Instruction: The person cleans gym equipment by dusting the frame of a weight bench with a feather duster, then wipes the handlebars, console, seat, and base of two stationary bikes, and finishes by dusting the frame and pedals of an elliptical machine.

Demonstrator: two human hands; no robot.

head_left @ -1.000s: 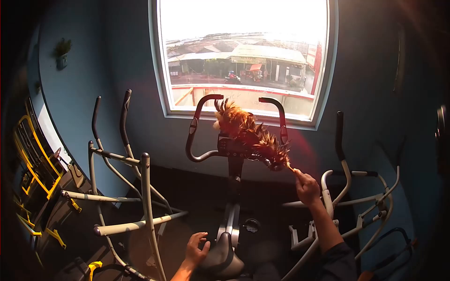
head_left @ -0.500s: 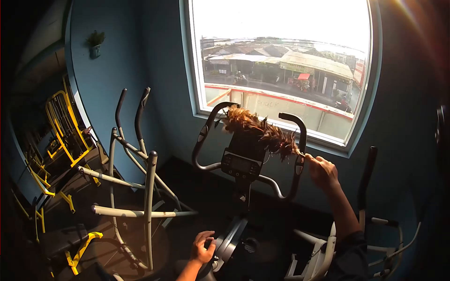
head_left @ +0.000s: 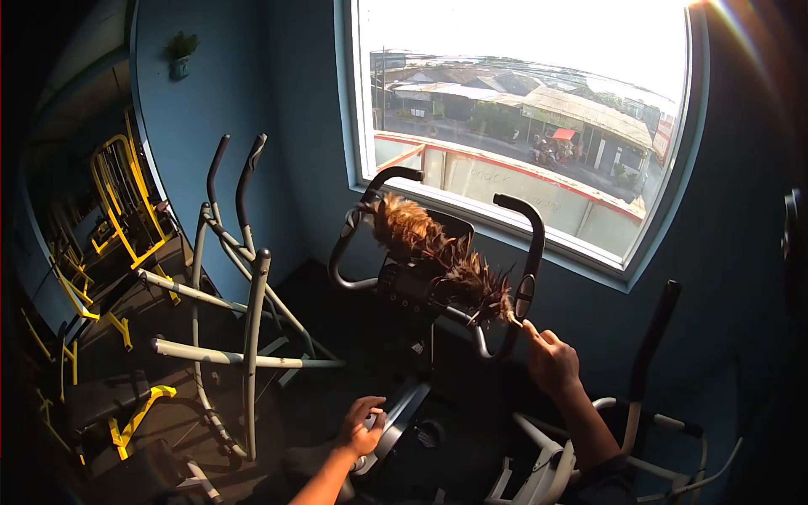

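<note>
My right hand (head_left: pixel 552 360) is closed around the thin handle of a brown feather duster (head_left: pixel 442 257). The duster's feathers slant up and left across the console (head_left: pixel 396 281) of an exercise bike, hiding much of it, and reach toward the left handlebar (head_left: pixel 341 252). Just above my right hand is the bike's right handlebar (head_left: pixel 533 244), with a black grip. My left hand (head_left: pixel 362 427) hovers low beside the bike's grey frame (head_left: pixel 406 414). Its fingers are loosely bent, the thumb stands apart from them, and nothing shows in it.
A large window (head_left: pixel 522 126) lies behind the bike. To the left stands a machine with beige bars (head_left: pixel 252 353) and black upright grips. Another machine's black lever (head_left: pixel 655 345) rises at right. Yellow-framed equipment (head_left: pixel 139 412) and a mirror (head_left: pixel 84 194) are at far left.
The duster has swept down and left, from the top of the console onto its face. My right hand has come down and left with it. The view has shifted slightly.
</note>
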